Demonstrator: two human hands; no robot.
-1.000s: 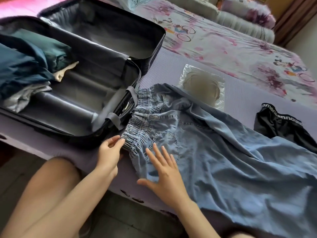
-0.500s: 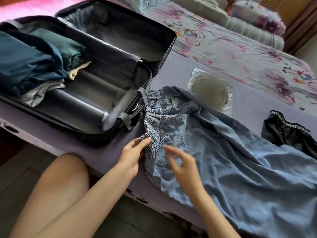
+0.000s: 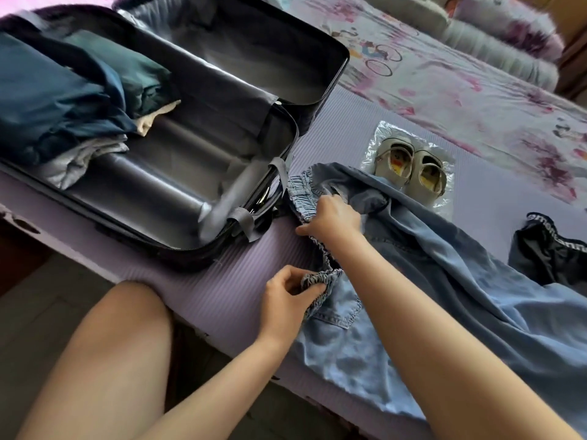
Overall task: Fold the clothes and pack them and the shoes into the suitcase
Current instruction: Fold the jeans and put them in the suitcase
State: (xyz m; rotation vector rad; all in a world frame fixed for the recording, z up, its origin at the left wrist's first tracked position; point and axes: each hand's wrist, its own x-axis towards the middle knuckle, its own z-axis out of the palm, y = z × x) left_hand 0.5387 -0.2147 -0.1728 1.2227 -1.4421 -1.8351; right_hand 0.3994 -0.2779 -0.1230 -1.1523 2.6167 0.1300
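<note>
Gripping the waistband (image 3: 305,198) of the trousers (image 3: 444,281), left hand (image 3: 286,301) near, right hand (image 3: 333,217) farther, the person begins the fold on the bed (image 3: 349,128), right of the open suitcase (image 3: 178,173). Next, one leg should probably go over the other.

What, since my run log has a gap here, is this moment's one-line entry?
phase: folding | left hand: pinches denim garment waistband | right hand: grips waistband | shoes: unpacked | suitcase: open, partly filled

The purple mat (image 3: 222,281) bears a suitcase (image 3: 197,173), denim trousers (image 3: 460,281), 2 bagged shoes (image 3: 409,168), black garment (image 3: 546,258)
</note>
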